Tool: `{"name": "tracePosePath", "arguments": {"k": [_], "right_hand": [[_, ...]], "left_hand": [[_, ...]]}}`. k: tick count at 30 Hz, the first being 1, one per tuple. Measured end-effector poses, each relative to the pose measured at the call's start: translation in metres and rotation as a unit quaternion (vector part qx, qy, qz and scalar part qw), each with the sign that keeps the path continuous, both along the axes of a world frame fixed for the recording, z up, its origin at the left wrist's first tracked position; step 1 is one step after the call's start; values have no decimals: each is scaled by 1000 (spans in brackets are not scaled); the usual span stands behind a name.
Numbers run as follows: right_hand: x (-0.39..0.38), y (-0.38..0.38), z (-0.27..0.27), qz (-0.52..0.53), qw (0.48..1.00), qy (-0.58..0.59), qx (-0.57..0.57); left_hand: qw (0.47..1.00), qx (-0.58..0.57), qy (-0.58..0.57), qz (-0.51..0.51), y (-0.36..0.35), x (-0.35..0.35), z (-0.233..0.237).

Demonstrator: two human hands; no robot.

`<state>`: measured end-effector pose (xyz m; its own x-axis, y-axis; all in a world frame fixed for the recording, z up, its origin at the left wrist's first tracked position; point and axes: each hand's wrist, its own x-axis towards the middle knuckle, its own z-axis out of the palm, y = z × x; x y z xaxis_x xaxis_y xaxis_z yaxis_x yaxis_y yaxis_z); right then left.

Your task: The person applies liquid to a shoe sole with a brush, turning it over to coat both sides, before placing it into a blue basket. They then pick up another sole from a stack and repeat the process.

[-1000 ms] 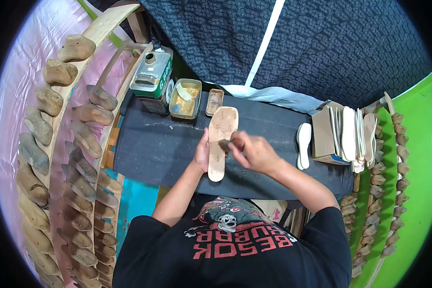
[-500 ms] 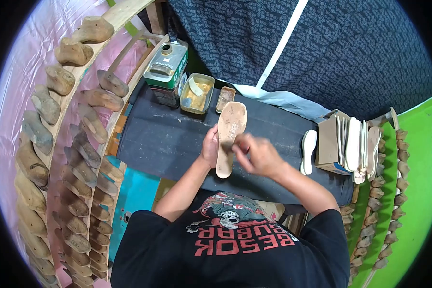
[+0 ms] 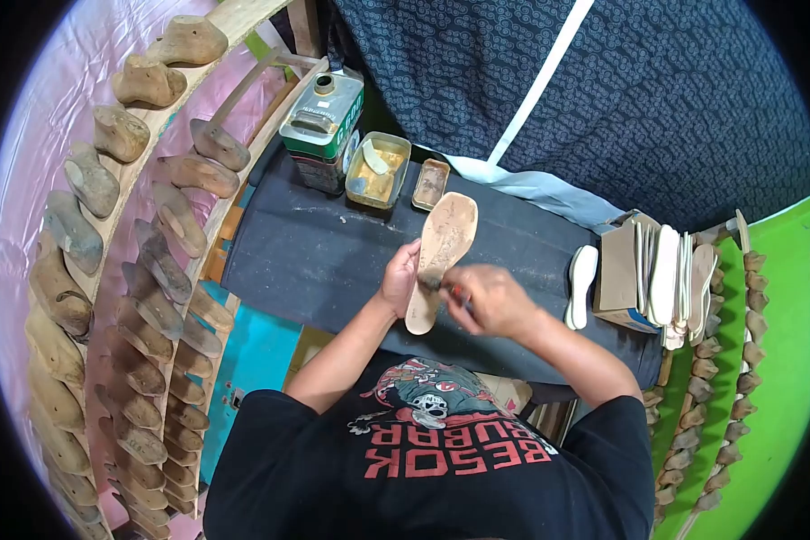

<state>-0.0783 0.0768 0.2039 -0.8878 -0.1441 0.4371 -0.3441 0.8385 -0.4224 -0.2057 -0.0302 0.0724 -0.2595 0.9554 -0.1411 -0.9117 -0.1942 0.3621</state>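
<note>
Wooden shoe lasts [image 3: 93, 181], in rows too long to count, line the far left, cut off below. Next come one green-sided metal can [image 3: 322, 117], one tub [image 3: 378, 186] and one small tray [image 3: 430, 186]. Left hand [image 3: 400, 277] grips one tan insole [image 3: 450, 232] above the black table [image 3: 288, 270], fingertips hidden; right hand [image 3: 490, 301] pinches one small dark piece [image 3: 430, 282], blurred, at its narrow middle. Rightward, a white insole [image 3: 582, 279] lies near one cardboard box [image 3: 616, 270] of overlapping pale insoles [image 3: 663, 274].
</note>
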Motion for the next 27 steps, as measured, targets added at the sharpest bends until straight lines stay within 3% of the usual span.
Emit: {"name": "tracePosePath", "arguments": {"k": [3,5,9,11,13,15,17,18,19,21,25,27], "right_hand": [[-17,26,6,-59,998,-9,16],[-32,42,9,-88,994,51,41],[-31,33,15,-97,994,39,44],[-18,11,13,-3,999,0,42],[-6,-7,2,59,997,31,44],[-5,-9,3,82,996,22,42],[-11,-1,13,3,1000,16,-8],[-18,11,16,-29,999,36,24],[-26,23,14,-63,995,67,46],[-35,39,21,-112,992,45,21],[-22,12,21,-41,993,79,73],[-6,-11,8,11,997,64,46]], "left_hand": [[997,5,-59,-39,-2,1,-12],[996,43,-48,-58,1,-2,-29],[982,146,-59,-108,0,-3,-23],[998,-6,-51,-34,-5,-1,-6],[999,33,30,-23,-7,-4,-4],[991,25,127,30,-2,-4,-51],[999,-21,-19,-31,-13,3,9],[996,-5,-79,-47,-14,5,0],[991,94,-55,-78,-11,4,-9],[992,85,-56,-72,-7,9,-13],[994,66,-71,-53,-9,8,12],[994,-55,-89,16,-10,7,35]]}}
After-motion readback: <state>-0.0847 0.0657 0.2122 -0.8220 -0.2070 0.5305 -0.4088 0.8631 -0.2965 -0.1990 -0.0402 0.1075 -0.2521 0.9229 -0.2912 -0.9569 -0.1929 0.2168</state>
